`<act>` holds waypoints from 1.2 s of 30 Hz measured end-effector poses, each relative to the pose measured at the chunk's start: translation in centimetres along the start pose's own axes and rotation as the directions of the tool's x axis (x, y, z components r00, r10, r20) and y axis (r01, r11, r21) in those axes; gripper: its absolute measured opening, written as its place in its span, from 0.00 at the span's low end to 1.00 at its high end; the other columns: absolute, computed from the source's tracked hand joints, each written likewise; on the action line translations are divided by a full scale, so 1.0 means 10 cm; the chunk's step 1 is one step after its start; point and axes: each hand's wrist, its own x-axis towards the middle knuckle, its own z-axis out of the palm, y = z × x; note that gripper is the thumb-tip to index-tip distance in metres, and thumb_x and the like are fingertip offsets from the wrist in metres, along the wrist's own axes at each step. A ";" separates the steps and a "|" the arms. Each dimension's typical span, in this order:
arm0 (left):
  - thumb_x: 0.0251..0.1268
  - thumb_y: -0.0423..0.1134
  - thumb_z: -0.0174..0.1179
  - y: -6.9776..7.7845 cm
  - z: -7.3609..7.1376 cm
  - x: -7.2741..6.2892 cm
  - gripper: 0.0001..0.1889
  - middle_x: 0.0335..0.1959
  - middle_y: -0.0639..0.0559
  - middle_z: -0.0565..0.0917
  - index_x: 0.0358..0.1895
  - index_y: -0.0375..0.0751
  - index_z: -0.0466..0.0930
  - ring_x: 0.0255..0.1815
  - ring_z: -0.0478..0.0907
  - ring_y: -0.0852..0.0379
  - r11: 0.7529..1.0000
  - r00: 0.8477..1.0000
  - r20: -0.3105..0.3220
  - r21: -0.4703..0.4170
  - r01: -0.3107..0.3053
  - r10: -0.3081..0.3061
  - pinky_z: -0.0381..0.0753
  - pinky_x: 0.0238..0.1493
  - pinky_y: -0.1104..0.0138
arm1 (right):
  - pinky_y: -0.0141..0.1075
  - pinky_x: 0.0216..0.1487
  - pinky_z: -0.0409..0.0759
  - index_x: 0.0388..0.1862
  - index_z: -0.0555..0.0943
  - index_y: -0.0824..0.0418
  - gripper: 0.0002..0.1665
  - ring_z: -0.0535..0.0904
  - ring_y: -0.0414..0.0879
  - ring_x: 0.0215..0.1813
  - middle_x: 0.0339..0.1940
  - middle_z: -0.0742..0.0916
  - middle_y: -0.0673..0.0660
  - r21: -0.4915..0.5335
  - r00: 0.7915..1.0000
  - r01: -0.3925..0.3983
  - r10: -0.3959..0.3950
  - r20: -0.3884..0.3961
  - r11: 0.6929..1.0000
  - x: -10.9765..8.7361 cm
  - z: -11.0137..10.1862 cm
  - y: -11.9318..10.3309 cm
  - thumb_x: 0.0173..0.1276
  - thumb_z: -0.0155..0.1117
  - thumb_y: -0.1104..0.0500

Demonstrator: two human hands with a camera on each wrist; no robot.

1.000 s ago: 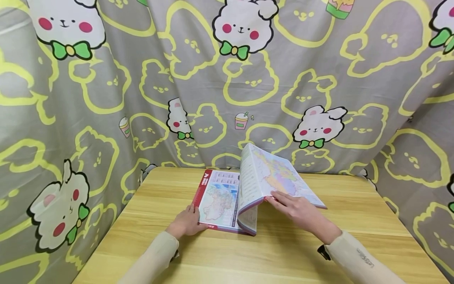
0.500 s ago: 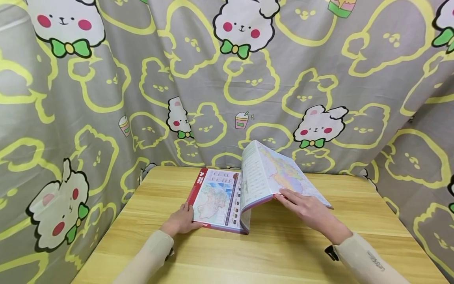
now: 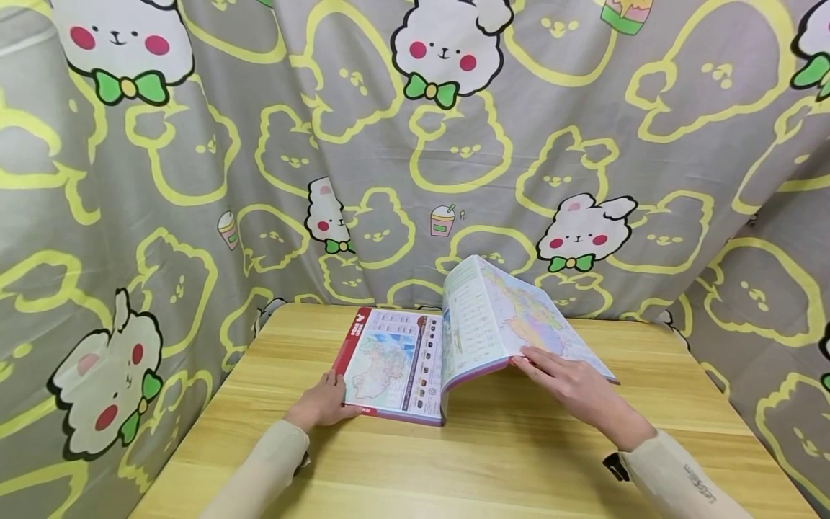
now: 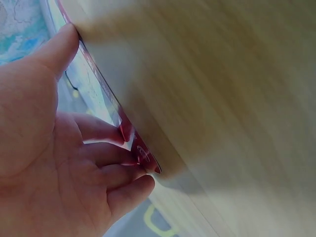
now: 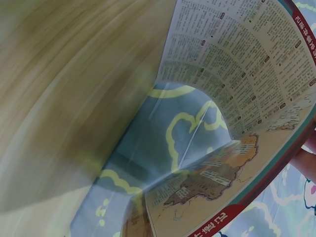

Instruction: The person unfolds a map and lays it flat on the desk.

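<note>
A folded paper map with red-edged borders lies partly opened on the table. Its left panel is flat, while the right part stands up in a bent fold with a coloured map sloping down to the right. At the near left corner my left hand holds the sheet; the left wrist view has its thumb and fingertips on the red edge. My right hand grips the raised part's near edge. Printed text and a brown map fill the curved underside in the right wrist view.
The wooden table extends around the map on all sides. Behind it and at both sides hangs a grey curtain with yellow outlines and white rabbit heads. Dark straps show at both cuffs.
The left panel has slid left with my left hand, and more of its printed strip shows. My right hand has moved right, drawing the raised fold further that way.
</note>
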 end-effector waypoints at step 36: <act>0.58 0.59 0.61 -0.41 -0.06 -0.07 0.51 0.68 0.20 0.52 0.65 0.14 0.53 0.69 0.51 0.29 0.990 0.996 0.030 -0.110 0.082 -0.080 0.59 0.63 0.42 | 0.42 0.25 0.80 0.57 0.79 0.62 0.29 0.83 0.52 0.45 0.52 0.83 0.60 -0.031 0.998 -0.042 0.043 0.035 0.999 -0.24 -0.03 -0.02 0.81 0.26 0.59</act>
